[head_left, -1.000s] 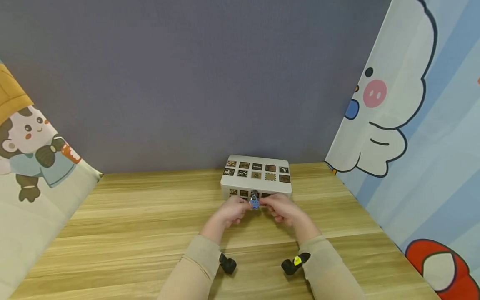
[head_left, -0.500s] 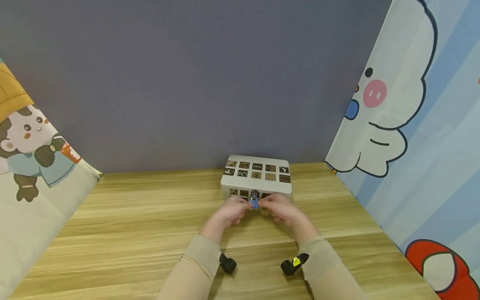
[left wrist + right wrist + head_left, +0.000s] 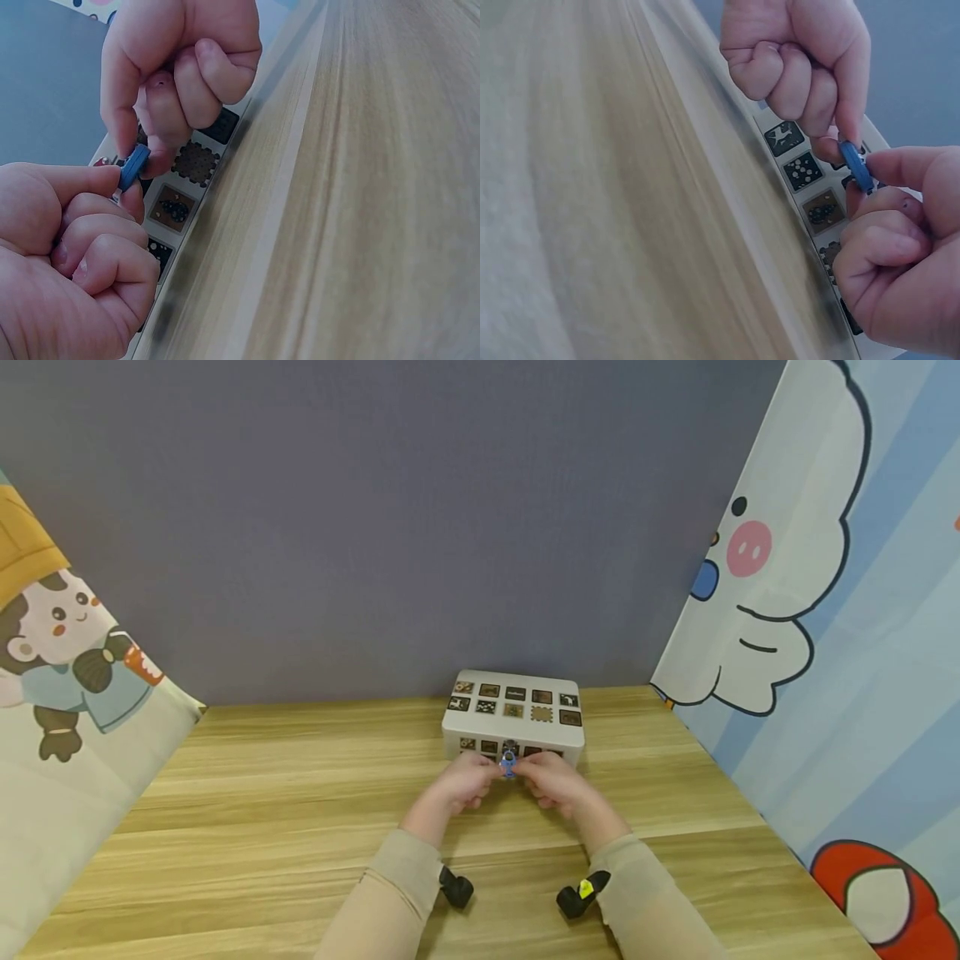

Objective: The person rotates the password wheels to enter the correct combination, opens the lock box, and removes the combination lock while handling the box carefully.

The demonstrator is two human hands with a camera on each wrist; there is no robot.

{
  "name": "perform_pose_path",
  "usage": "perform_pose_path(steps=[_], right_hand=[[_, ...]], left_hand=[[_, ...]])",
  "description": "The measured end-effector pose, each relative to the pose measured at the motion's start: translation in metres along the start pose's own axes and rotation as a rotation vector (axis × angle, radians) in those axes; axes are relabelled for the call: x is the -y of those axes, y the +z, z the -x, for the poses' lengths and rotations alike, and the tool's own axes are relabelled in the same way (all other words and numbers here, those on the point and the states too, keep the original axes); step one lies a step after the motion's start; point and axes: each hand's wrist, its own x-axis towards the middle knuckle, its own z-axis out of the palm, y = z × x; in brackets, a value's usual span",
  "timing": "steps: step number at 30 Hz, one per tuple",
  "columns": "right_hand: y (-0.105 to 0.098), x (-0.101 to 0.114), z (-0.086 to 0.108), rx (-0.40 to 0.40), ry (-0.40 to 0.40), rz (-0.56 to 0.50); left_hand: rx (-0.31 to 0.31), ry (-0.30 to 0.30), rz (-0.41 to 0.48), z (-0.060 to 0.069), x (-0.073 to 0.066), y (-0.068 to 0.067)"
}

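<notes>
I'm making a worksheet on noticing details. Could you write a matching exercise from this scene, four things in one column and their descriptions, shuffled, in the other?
Things
1. Padlock
2. Box
3. Table
4. Backdrop

Descriptions
A. Wood-grained, lying below the hands
B. Dark grey, standing upright at the far side
C. Blue, between the left hand and the right hand
D. White, decorated with small squares

Pairs: 1-C, 2-D, 3-A, 4-B

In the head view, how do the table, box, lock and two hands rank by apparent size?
1. Table
2. Box
3. Left hand and right hand: too alike to rank
4. Lock
</notes>
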Motion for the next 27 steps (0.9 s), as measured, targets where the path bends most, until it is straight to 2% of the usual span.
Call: perform_pose_path(steps=[11, 27], right_hand=[[0.0076, -0.0036, -0.0026, 0.007, 0.008, -0.069], [0.0078, -0.0047, -0.0042, 0.022, 0.017, -0.07]], left_hand=[[0.006, 0.004, -0.008, -0.0006, 0.0007, -0.0003], [0.001, 0.001, -0.006, -0.0009, -0.0006, -0.0003]])
